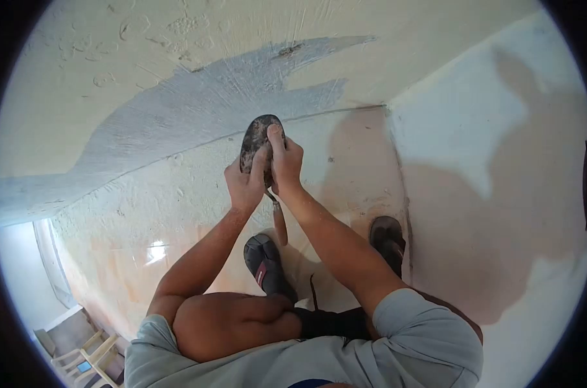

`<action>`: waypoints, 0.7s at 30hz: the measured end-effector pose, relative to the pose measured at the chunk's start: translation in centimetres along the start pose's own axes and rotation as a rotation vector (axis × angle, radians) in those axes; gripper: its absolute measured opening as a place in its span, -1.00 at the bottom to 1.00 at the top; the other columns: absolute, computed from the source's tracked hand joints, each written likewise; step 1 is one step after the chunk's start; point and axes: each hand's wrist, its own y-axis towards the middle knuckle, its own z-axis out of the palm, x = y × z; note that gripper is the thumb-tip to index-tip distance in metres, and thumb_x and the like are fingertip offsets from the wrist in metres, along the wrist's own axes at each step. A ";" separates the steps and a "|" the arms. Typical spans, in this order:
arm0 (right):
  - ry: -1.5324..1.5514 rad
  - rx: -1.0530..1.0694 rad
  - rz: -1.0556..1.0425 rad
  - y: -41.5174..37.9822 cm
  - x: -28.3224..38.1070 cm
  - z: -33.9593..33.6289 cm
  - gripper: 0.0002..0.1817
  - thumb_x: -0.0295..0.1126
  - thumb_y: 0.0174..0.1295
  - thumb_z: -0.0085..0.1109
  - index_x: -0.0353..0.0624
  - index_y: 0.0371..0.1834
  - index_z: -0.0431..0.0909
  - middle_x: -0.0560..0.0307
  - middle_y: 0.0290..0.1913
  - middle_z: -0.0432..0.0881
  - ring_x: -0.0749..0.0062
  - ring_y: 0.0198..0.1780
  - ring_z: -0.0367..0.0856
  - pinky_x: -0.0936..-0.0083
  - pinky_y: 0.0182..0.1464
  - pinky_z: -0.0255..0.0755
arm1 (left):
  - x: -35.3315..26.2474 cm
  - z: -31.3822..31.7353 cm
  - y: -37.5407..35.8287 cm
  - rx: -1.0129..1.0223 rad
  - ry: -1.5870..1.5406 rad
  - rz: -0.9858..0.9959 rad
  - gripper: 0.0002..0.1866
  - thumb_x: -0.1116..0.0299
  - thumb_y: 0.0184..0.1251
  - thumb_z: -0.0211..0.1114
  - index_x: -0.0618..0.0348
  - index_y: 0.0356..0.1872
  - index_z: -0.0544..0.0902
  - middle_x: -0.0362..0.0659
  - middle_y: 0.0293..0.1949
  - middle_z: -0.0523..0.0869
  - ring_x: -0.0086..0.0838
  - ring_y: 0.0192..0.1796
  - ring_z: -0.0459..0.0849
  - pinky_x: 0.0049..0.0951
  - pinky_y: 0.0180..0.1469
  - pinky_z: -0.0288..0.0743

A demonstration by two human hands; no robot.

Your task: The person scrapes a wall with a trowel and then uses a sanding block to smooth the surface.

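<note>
The trowel (255,137) hangs out in front of the person, its dark, blotched blade tipped toward 12 o'clock. The left hand (247,185) is clamped on one edge of the blade, the right hand (288,165) on the other, with both thumbs laid over the face, probably to keep it steady and in sight. That leaves the brown handle (280,223) free, dangling between 5 and 6. A grey patch (177,103) spreads between 10 and 11. The left shoe (262,255) sits at 6, the right shoe (386,236) at 4, spaced apart, likely for balance.
</note>
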 end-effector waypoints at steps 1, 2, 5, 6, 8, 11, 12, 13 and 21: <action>-0.022 -0.012 -0.026 0.2 0.7 0.4 -0.46 0.00 0.42 0.26 -0.31 -0.51 0.60 0.28 -0.50 0.53 0.61 -0.37 0.38 0.49 -0.33 0.36 | -0.6 0.2 0.7 -0.019 0.075 0.021 -0.67 0.21 0.49 0.28 0.36 -0.18 0.71 -0.01 -0.48 0.73 -0.62 -0.39 0.60 -0.41 -0.30 0.55; -0.078 -0.048 -0.051 1.7 1.5 0.7 -0.43 0.04 0.45 0.19 -0.30 -0.48 0.60 0.27 -0.47 0.54 0.59 -0.37 0.41 0.50 -0.32 0.36 | -1.3 0.7 2.1 0.017 0.178 0.093 -0.68 0.23 0.48 0.27 0.38 -0.18 0.70 0.09 -0.47 0.72 -0.56 -0.43 0.63 -0.35 -0.33 0.55; 0.256 0.062 -0.047 3.8 6.3 1.4 -0.43 0.10 0.51 0.07 -0.22 -0.41 0.58 0.29 -0.46 0.50 0.57 -0.38 0.44 0.47 -0.28 0.41 | -4.8 2.6 5.7 0.064 0.114 0.125 -0.69 0.25 0.47 0.28 0.39 -0.27 0.67 0.19 -0.52 0.60 -0.51 -0.49 0.62 -0.32 -0.34 0.53; 0.245 0.063 -0.044 3.6 6.4 1.2 -0.43 0.10 0.51 0.07 -0.22 -0.41 0.58 0.29 -0.46 0.50 0.57 -0.38 0.44 0.47 -0.28 0.41 | -4.9 2.8 5.4 0.059 0.108 0.116 -0.69 0.25 0.47 0.28 0.39 -0.27 0.67 0.19 -0.52 0.60 -0.51 -0.49 0.62 -0.32 -0.34 0.53; 0.262 0.027 -0.057 3.1 6.6 1.2 -0.43 0.08 0.47 0.17 -0.30 -0.40 0.63 0.22 -0.43 0.57 0.57 -0.37 0.45 0.50 -0.31 0.38 | -5.3 2.6 4.8 0.049 0.047 0.104 -0.69 0.25 0.49 0.29 0.39 -0.19 0.71 -0.04 -0.47 0.72 -0.67 -0.35 0.55 -0.44 -0.25 0.53; 0.070 0.062 -0.041 0.9 5.2 2.3 -0.44 0.03 0.45 0.21 -0.36 -0.39 0.65 0.21 -0.39 0.60 0.59 -0.32 0.42 0.50 -0.27 0.38 | -4.5 -0.1 3.5 0.012 0.174 -0.006 -0.68 0.22 0.48 0.31 0.38 -0.17 0.73 -0.04 -0.44 0.76 -0.64 -0.32 0.63 -0.42 -0.24 0.55; 0.002 0.031 -0.043 0.1 4.2 3.0 -0.45 0.01 0.45 0.23 -0.35 -0.41 0.64 0.23 -0.39 0.59 0.60 -0.30 0.41 0.48 -0.25 0.38 | -4.7 -1.0 2.6 -0.024 0.129 0.009 -0.66 0.20 0.48 0.31 0.39 -0.18 0.74 -0.02 -0.44 0.77 -0.61 -0.33 0.67 -0.40 -0.25 0.56; 0.055 0.051 0.027 -0.4 2.9 3.2 -0.45 0.02 0.45 0.23 -0.36 -0.40 0.65 0.23 -0.38 0.60 0.59 -0.28 0.42 0.48 -0.22 0.39 | -4.2 -1.7 2.0 -0.041 0.148 0.006 -0.66 0.21 0.49 0.29 0.39 -0.20 0.73 -0.02 -0.47 0.76 -0.62 -0.35 0.67 -0.41 -0.27 0.57; 0.198 0.108 -0.073 3.1 8.6 1.5 -0.34 0.12 0.51 0.05 -0.33 -0.49 0.59 0.17 -0.42 0.61 0.53 -0.38 0.43 0.40 -0.29 0.40 | -7.5 2.4 5.5 0.026 0.077 0.144 -0.67 0.23 0.48 0.30 0.39 -0.26 0.69 0.05 -0.55 0.63 -0.60 -0.45 0.41 -0.36 -0.34 0.49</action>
